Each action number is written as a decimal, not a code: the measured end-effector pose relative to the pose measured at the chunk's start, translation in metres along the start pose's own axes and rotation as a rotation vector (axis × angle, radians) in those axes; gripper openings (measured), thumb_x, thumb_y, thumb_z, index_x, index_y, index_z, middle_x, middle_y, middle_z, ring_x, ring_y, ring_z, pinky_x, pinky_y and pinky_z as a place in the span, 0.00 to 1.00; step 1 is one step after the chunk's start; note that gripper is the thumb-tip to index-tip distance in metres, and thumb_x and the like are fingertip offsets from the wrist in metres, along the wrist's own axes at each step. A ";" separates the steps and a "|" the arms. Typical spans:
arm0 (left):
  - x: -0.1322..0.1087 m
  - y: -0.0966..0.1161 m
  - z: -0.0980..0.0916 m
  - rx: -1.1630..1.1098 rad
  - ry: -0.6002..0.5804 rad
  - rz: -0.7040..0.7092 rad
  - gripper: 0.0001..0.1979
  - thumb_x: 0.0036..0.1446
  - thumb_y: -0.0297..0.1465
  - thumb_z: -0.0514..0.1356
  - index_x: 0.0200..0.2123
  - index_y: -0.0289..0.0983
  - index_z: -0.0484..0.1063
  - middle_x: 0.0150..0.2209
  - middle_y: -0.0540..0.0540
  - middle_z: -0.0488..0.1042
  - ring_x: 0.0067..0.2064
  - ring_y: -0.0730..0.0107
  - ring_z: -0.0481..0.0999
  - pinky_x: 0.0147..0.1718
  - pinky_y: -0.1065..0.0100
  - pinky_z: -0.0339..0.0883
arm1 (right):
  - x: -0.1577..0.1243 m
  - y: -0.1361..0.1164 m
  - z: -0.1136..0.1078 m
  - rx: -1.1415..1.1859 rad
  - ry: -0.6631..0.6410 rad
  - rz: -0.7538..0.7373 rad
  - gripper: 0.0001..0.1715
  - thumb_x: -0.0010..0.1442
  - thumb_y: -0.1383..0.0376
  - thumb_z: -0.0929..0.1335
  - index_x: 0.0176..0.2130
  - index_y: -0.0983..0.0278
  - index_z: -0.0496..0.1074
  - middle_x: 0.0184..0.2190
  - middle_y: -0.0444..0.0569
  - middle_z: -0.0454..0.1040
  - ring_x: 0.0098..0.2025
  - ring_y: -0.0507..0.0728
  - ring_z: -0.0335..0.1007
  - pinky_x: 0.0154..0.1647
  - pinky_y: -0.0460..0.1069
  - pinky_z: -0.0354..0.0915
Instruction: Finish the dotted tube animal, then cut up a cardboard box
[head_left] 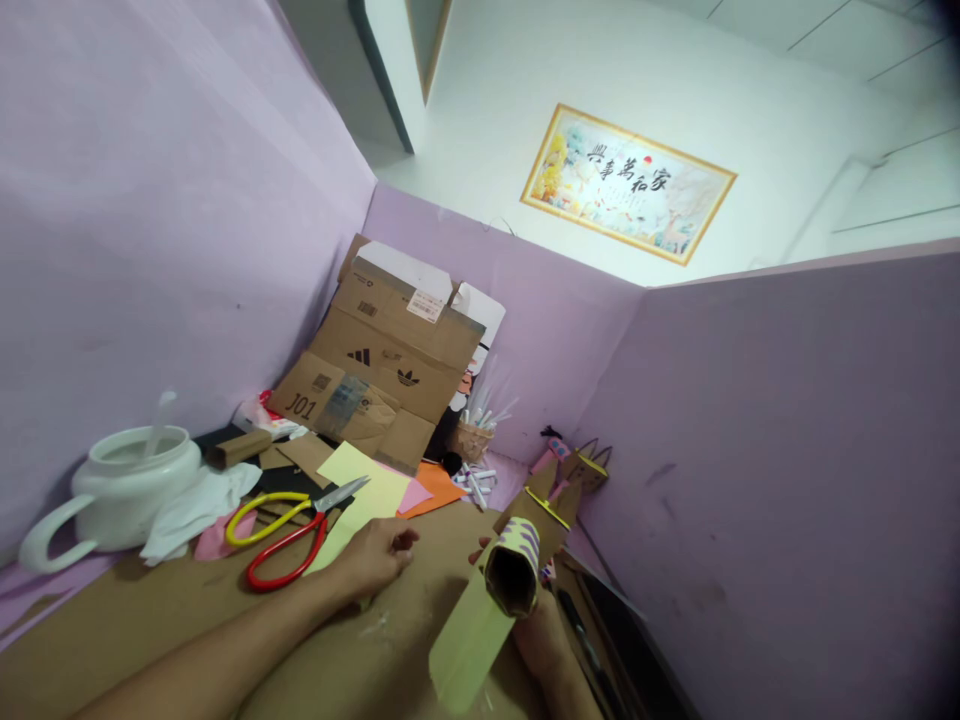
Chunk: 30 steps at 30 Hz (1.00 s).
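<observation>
My right hand (pixel 541 632) is wrapped round a cardboard tube (pixel 513 580), whose hollow end faces me. Yellow paper with purple patches covers the tube's upper side, and a plain yellow strip (pixel 472 635) hangs from it toward the lower left. My left hand (pixel 381 555) is over the brown cardboard surface (pixel 405 640), left of the tube, with its fingers curled in. Whatever it may hold is hidden. Just left of that hand lie scissors (pixel 321 525) with one yellow and one red handle, partly over a yellow paper sheet (pixel 375 485).
A white pot (pixel 135 490) and crumpled tissue (pixel 199 505) stand at left. Flattened cardboard (pixel 390 350) leans at the back, beside a basket (pixel 472 440) of pens. Cardboard pieces with yellow bands (pixel 551 505) lie behind the tube. Purple panels (pixel 780 450) enclose the table.
</observation>
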<state>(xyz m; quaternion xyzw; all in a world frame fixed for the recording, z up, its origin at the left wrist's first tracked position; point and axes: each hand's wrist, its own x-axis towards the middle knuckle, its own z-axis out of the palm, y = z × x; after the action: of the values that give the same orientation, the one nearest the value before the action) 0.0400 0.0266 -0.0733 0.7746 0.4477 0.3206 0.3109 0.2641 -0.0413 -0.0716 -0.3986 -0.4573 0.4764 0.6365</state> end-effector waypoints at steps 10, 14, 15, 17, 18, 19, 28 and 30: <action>-0.004 0.002 -0.001 -0.067 0.017 -0.004 0.13 0.44 0.28 0.56 0.35 0.33 0.74 0.34 0.43 0.76 0.36 0.64 0.73 0.37 0.67 0.63 | 0.002 -0.001 -0.003 0.078 0.179 0.070 0.12 0.36 0.68 0.71 0.27 0.64 0.69 0.23 0.42 0.69 0.21 0.49 0.60 0.17 0.43 0.55; -0.001 0.004 -0.003 -0.153 0.047 0.012 0.13 0.50 0.35 0.52 0.29 0.34 0.73 0.28 0.46 0.74 0.33 0.65 0.70 0.34 0.67 0.61 | 0.005 -0.002 -0.005 0.045 0.202 0.060 0.11 0.37 0.66 0.71 0.25 0.64 0.69 0.25 0.44 0.71 0.21 0.49 0.60 0.17 0.43 0.55; 0.000 0.003 -0.004 -0.187 0.052 0.011 0.15 0.51 0.38 0.50 0.27 0.34 0.72 0.27 0.46 0.72 0.32 0.66 0.69 0.32 0.68 0.61 | 0.006 -0.001 -0.005 0.037 0.209 0.053 0.12 0.37 0.65 0.71 0.27 0.65 0.70 0.25 0.44 0.71 0.21 0.49 0.60 0.16 0.43 0.55; 0.001 0.003 -0.004 -0.269 0.056 -0.008 0.20 0.54 0.42 0.46 0.27 0.33 0.70 0.27 0.47 0.71 0.28 0.69 0.68 0.27 0.70 0.60 | 0.008 -0.001 -0.006 0.020 0.221 0.042 0.14 0.37 0.64 0.72 0.29 0.65 0.71 0.25 0.44 0.71 0.20 0.49 0.59 0.15 0.42 0.53; 0.002 0.003 -0.004 -0.311 0.057 -0.022 0.22 0.54 0.44 0.45 0.29 0.33 0.69 0.28 0.47 0.71 0.25 0.71 0.66 0.24 0.71 0.59 | 0.009 -0.001 -0.006 0.012 0.228 0.037 0.16 0.37 0.63 0.72 0.30 0.65 0.71 0.25 0.45 0.72 0.20 0.49 0.59 0.15 0.42 0.53; 0.002 0.003 -0.004 -0.352 0.057 -0.037 0.23 0.54 0.46 0.44 0.31 0.33 0.68 0.29 0.47 0.70 0.23 0.74 0.64 0.21 0.72 0.57 | 0.010 -0.001 -0.006 0.005 0.236 0.034 0.17 0.37 0.63 0.72 0.31 0.65 0.71 0.26 0.45 0.72 0.20 0.49 0.59 0.15 0.42 0.52; -0.002 0.011 -0.009 -0.609 0.053 -0.083 0.27 0.52 0.51 0.44 0.38 0.33 0.66 0.33 0.45 0.71 0.16 0.80 0.58 0.15 0.73 0.48 | 0.004 -0.012 -0.001 -0.279 0.311 -0.052 0.21 0.40 0.52 0.72 0.29 0.65 0.69 0.21 0.42 0.65 0.20 0.51 0.58 0.14 0.44 0.53; -0.004 0.013 -0.010 -0.640 0.038 -0.077 0.26 0.52 0.50 0.46 0.39 0.33 0.66 0.34 0.45 0.71 0.17 0.80 0.60 0.15 0.73 0.50 | 0.003 -0.014 0.000 -0.339 0.332 -0.083 0.20 0.40 0.52 0.72 0.25 0.63 0.66 0.18 0.40 0.60 0.19 0.51 0.56 0.15 0.45 0.53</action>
<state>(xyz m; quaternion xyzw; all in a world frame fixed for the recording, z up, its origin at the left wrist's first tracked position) 0.0370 0.0191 -0.0580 0.6138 0.3588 0.4478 0.5422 0.2675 -0.0412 -0.0574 -0.5533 -0.4359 0.2941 0.6461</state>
